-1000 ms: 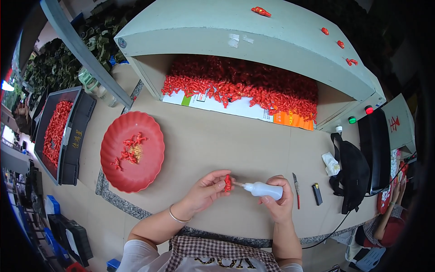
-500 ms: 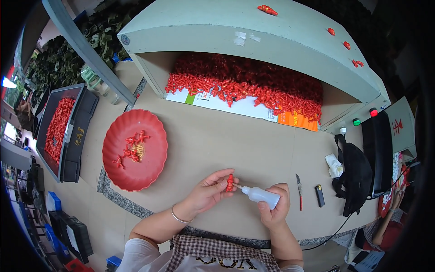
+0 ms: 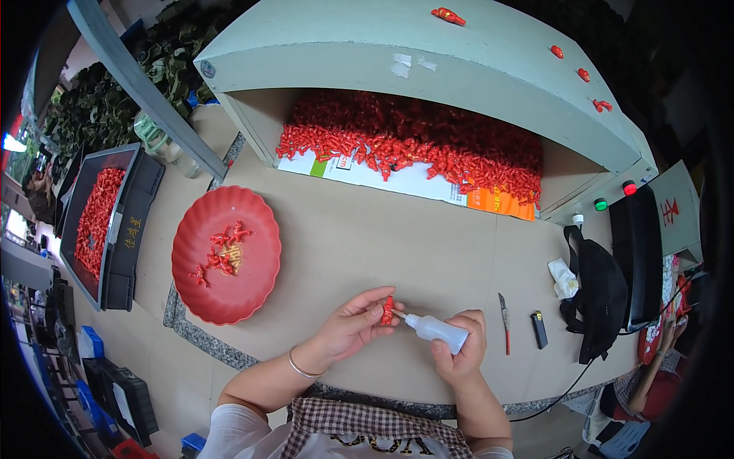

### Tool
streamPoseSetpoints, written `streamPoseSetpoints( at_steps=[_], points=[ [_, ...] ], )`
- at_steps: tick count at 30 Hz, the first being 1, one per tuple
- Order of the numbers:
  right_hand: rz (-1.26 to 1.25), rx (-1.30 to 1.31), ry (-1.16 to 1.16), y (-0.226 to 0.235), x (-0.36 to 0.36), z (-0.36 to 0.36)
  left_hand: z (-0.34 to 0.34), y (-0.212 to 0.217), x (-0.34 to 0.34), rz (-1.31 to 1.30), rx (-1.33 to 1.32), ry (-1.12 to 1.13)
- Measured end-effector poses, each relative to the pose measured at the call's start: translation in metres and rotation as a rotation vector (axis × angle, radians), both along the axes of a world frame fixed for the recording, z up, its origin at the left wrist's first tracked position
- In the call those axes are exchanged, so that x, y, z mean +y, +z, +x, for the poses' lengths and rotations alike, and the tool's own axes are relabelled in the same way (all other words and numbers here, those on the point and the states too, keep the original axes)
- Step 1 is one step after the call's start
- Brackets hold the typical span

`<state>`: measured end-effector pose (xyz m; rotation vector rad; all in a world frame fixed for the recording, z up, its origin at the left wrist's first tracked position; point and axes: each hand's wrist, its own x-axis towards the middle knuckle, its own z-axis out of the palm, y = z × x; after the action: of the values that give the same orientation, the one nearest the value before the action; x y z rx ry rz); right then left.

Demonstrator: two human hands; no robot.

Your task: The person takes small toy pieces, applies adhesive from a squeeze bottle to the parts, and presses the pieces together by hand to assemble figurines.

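Change over the last second: little. Left hand [image 3: 353,327] still pinching the small red piece [image 3: 387,310] between thumb and fingertips; right hand [image 3: 461,350] still clenched around the white squeeze bottle [image 3: 437,330], nozzle tip still touching the piece. Both hands sitting slightly lower in the view than before, most likely from head movement rather than hand travel. Judged meaning: application from the bottle to the piece ongoing, piece not yet set down.

Location of the piece: in the air just above the tan worktop [image 3: 397,245], right of the red plate [image 3: 225,264] and nearer the body.

Surface, relative to the red plate:
- On the plate: a small cluster of similar red pieces [image 3: 220,256], with a yellowish patch among them.
- Left of the plate: a dark tray [image 3: 122,229] filled with red pieces.
- Beyond and to the right: a pale green hood-like cabinet [image 3: 428,84], open at the front, holding a large heap of red pieces [image 3: 428,145] on sheets of paper; a few stray pieces on its top.
- Far right, past the hands: a slim red-handled tool [image 3: 505,329], a small dark lighter-shaped object [image 3: 540,330], a crumpled white tissue [image 3: 564,277] and a black bag [image 3: 600,294].

Room: green foliage beyond the tray, crates on the floor at lower left.
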<state>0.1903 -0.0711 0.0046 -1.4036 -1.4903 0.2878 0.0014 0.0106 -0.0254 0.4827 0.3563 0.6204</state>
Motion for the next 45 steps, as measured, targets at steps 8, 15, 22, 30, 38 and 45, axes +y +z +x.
streamPoseSetpoints(
  at_steps=[8,15,22,30,38,45],
  points=[
    [0.001,0.001,-0.002,-0.0015,-0.0001,-0.0002,0.0001,0.0003,-0.0003,-0.026,-0.004,-0.014],
    [0.002,0.013,0.006,-0.0008,0.0020,-0.0017,-0.0007,0.0007,0.0000,-0.013,0.010,-0.010],
    [0.004,-0.007,0.017,-0.0011,0.0013,0.0011,-0.0015,-0.0009,-0.0004,0.010,0.019,0.000],
    [0.012,0.014,0.012,-0.0037,0.0012,0.0015,-0.0013,-0.0008,0.0004,0.024,0.018,0.007],
    [0.005,-0.008,0.016,-0.0022,0.0009,0.0023,-0.0022,-0.0007,-0.0004,0.019,0.057,0.020],
    [0.001,-0.014,-0.011,-0.0014,-0.0001,0.0023,-0.0022,0.0006,-0.0010,0.011,0.076,0.035]
  ],
)
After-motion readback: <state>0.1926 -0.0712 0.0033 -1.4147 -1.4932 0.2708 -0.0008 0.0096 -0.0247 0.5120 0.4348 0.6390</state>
